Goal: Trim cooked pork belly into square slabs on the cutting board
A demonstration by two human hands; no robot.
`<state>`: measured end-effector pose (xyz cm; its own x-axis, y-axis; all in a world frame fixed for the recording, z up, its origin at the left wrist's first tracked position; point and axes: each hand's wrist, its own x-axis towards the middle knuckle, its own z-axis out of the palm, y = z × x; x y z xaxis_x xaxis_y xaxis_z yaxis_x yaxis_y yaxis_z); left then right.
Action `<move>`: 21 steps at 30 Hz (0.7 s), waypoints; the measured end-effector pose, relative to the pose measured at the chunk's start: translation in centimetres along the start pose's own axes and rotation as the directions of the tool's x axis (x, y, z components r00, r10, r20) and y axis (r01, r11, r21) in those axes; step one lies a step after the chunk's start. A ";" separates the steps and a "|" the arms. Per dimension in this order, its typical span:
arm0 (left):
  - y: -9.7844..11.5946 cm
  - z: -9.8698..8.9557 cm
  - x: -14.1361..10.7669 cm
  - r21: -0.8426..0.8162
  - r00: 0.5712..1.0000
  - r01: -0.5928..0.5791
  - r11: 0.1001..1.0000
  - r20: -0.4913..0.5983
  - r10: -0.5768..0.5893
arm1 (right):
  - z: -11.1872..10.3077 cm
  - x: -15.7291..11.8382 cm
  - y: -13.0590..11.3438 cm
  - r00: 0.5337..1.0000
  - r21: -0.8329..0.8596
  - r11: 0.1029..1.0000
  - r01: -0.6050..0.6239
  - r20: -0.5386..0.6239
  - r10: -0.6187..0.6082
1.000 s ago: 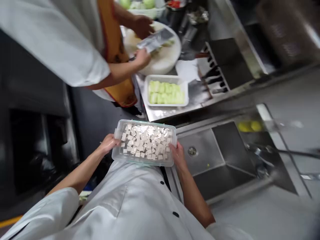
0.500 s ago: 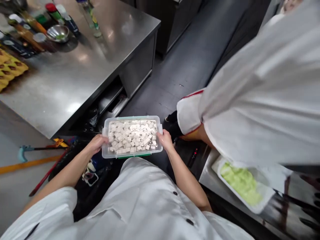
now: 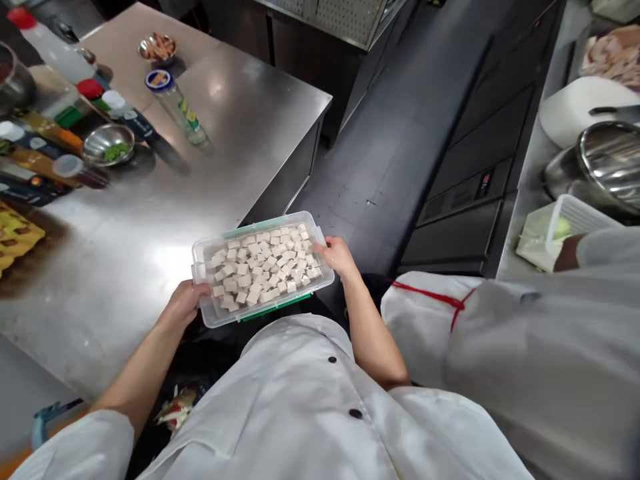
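Between my two hands I carry a clear plastic container in front of my body, tilted up slightly at its right end. Many white cubes that look like tofu fill it in liquid. My left hand grips the left end, thumb over the rim. At the opposite end, my right hand has its thumb on the rim and its fingers beneath, mostly hidden. A strip of green shows along the container's near lower side.
A steel table lies ahead left, bearing a glass jar, bottles, a bowl of chopped greens and a yellow egg tray. On my right stands a person in white, beside a counter with a steel pot and white basket.
I have moved forward, so the steel table is closer to the container. The container has tilted, its right end rising. The person in white has slid back and lower on my right.
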<state>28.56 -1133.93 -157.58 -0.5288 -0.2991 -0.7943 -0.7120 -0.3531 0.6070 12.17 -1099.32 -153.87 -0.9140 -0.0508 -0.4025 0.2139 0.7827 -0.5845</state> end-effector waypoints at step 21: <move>46.2 49.9 24.1 0.086 0.960 -0.119 0.989 0.264 0.092 | -43.3 50.1 -0.2 0.980 0.300 0.954 -0.010 -0.189 0.070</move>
<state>-40.15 -1113.22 -149.99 -0.6954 -0.0856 -0.7135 -0.6813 -0.2374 0.6925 -48.59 -1075.12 -143.40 -0.9456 0.1219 -0.3018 0.3164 0.5612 -0.7648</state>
